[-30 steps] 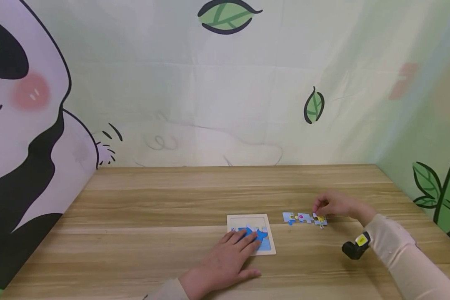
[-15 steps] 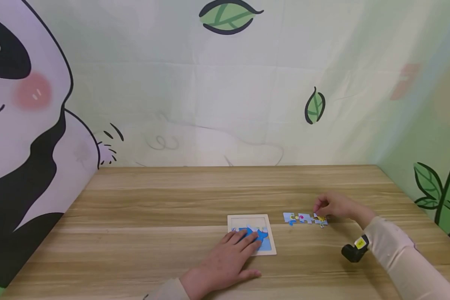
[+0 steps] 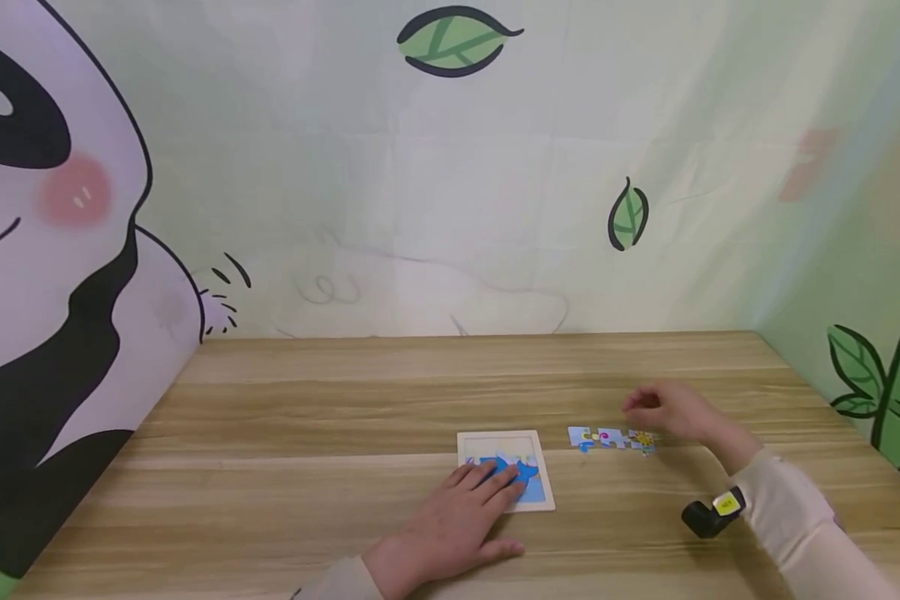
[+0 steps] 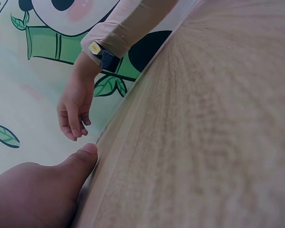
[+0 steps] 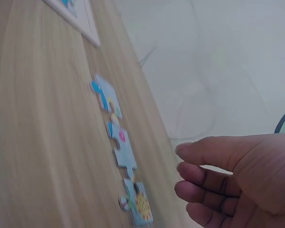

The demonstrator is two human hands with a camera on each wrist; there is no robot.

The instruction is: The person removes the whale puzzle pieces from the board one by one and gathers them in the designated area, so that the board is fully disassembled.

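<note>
My left hand lies flat, fingers spread, over the lower part of a square wooden puzzle tray. Blue picture pieces show between and past its fingers; part of the picture is hidden beneath them. To the right, three jigsaw pieces form a row on the table: one with a blue shape, one with a pink mark and one with a yellow sun. Just above the sun piece is my right hand. Its fingers bend loosely with nothing between them, apart from the piece in the right wrist view.
The wood-grain table reaches back to a pale wall sheet printed with leaves and a panda. A black wrist device with a yellow label sticks out from the right sleeve.
My right hand has risen slightly from the sun piece, which its fingers were at before and which now lies uncovered in the row. The left hand stays on the tray.
</note>
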